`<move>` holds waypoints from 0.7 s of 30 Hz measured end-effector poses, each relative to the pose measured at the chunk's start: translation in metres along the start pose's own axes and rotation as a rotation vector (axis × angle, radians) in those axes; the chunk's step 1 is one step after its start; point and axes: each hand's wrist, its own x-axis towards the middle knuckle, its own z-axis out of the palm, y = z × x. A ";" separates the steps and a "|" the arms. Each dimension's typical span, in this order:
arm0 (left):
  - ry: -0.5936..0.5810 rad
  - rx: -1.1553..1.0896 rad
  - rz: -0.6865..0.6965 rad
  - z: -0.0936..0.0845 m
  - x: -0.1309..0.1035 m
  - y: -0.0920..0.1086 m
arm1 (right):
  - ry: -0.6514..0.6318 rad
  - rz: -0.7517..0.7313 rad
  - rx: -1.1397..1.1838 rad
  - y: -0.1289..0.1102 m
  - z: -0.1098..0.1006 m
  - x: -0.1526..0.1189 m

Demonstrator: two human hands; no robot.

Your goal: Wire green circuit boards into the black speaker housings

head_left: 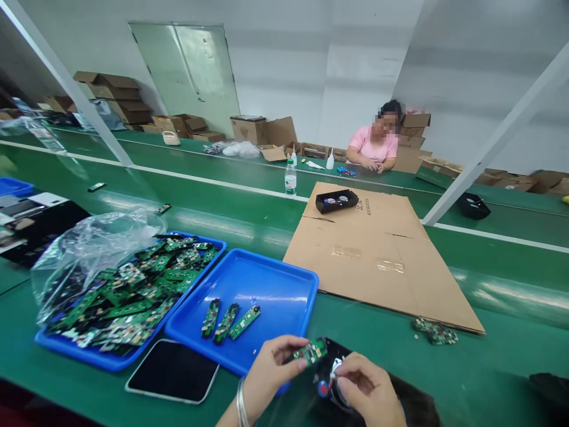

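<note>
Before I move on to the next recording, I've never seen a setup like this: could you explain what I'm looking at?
There is no machine here, just a person's two bare hands. The single picture comes from a camera worn on that person's head, looking forward and down.

The left hand holds a green circuit board; the right hand pinches a small silvery part, too blurred to name.

On the green table are a blue tray with three boards, another tray heaped with boards, a dark-screened tablet, and a cardboard sheet carrying a black box. Across from them sits a co-worker in pink.
</note>
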 end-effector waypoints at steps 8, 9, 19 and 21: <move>-0.372 0.161 0.170 0.013 -0.020 0.009 | 0.023 -0.209 -0.188 -0.037 -0.033 -0.003; -0.373 0.204 0.218 0.011 -0.020 0.008 | 0.035 -0.196 -0.217 -0.040 -0.012 -0.010; -0.103 0.070 0.133 0.005 -0.007 -0.021 | -0.069 -0.213 -0.389 -0.028 0.003 -0.005; -0.052 0.032 0.080 0.010 -0.011 -0.013 | -0.055 -0.236 -0.389 -0.028 -0.022 0.007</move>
